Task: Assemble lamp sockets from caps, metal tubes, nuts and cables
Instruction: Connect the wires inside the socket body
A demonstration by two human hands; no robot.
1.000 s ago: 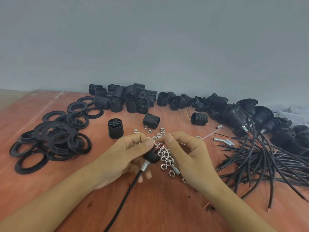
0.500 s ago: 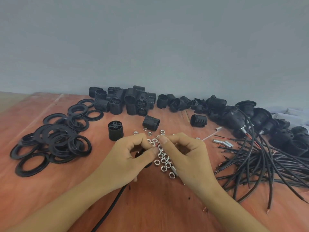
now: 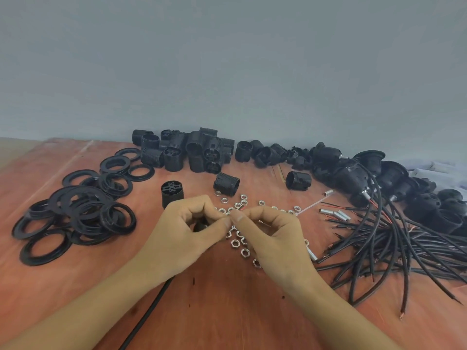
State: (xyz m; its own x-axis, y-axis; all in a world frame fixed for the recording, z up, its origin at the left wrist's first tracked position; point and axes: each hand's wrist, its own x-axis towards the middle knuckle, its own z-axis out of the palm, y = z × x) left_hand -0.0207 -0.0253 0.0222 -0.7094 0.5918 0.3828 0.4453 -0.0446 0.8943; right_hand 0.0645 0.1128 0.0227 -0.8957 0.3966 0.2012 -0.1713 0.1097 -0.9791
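My left hand [image 3: 187, 233] is closed around a black cap [image 3: 200, 227], mostly hidden in the palm. A black cable [image 3: 149, 310] runs from under that hand toward the near edge. My right hand [image 3: 274, 236] pinches the thin red wire ends [image 3: 242, 207] that come out of the cap, fingertips touching my left thumb. Loose metal nuts [image 3: 240, 245] lie scattered beneath and beyond both hands. Short metal tubes [image 3: 334, 214] lie to the right.
Black rings [image 3: 83, 213] are piled at the left. Threaded black socket bodies [image 3: 192, 152] stand along the wall, one [image 3: 172, 193] just behind my left hand. A bundle of black cables [image 3: 394, 243] and assembled sockets [image 3: 374, 178] fills the right side.
My left hand has turned over the cap, so the cap and its metal tube are now hidden. Both hands shifted slightly forward, with the fingertips closing together over the wires.
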